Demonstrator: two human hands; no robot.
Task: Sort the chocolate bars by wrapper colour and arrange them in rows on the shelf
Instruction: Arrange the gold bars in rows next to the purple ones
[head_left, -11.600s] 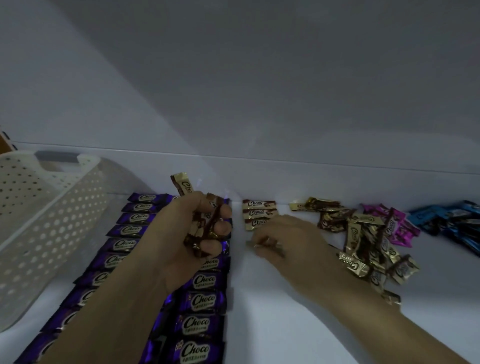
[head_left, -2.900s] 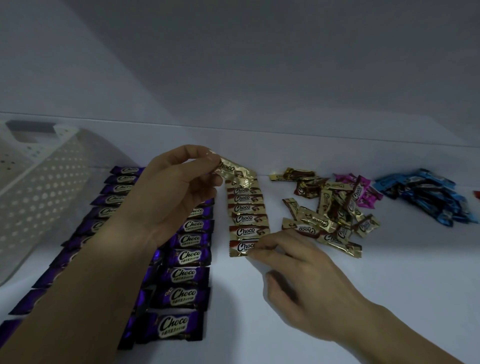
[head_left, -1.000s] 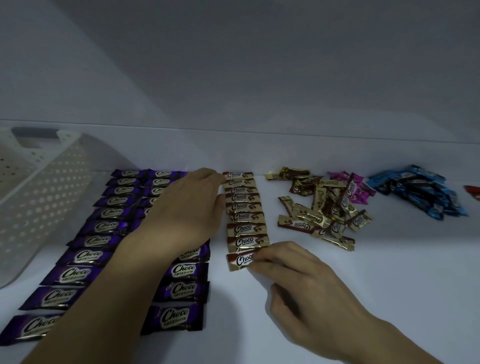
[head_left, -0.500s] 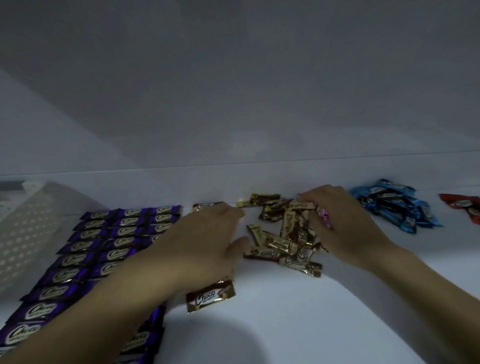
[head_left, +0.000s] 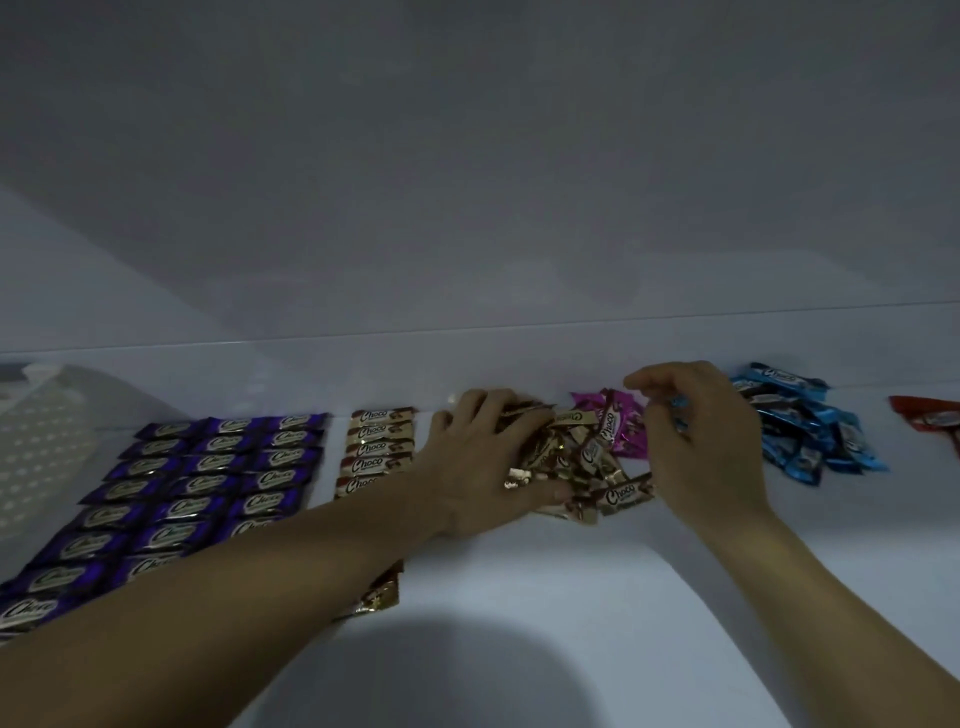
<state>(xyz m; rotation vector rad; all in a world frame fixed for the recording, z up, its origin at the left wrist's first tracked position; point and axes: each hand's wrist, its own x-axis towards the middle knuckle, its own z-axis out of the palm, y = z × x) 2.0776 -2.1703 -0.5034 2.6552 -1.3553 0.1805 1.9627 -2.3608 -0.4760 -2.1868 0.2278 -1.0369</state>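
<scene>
Loose gold bars: jumbled heap of gold-and-brown foil-wrapped chocolate bars (head_left: 582, 467), lying on the white shelf (head_left: 571, 597) near its back edge, between the two hands.
Left hand: the left hand (head_left: 478, 467) rests on the left side of the heap. Its fingers (head_left: 498, 415) are fairly straight and spread apart over the wrappers, with the thumb along the near edge. A gold wrapper end shows beside the thumb.
Right hand: the right hand (head_left: 701, 447) is at the right side of the heap, over the pink bars. Its fingers (head_left: 649, 415) are curled with the tips down. Cannot tell whether they pinch a wrapper.
Sorted gold row: single column of gold-and-brown bars (head_left: 376, 452), labels up, just left of the left hand. The forearm hides its near part.
Purple rows: three columns of purple-wrapped chocolate bars (head_left: 208, 483), left of the gold column.
Pink bars: small pile of pink-wrapped chocolate bars (head_left: 621, 436), touching the right side of the gold heap.
Blue bars: loose pile of blue-wrapped chocolate bars (head_left: 800, 436), right of the right hand.
Red bar: red wrapper (head_left: 930, 426), cut off by the right edge.
Basket: white perforated plastic basket (head_left: 36, 457), at the far left.
</scene>
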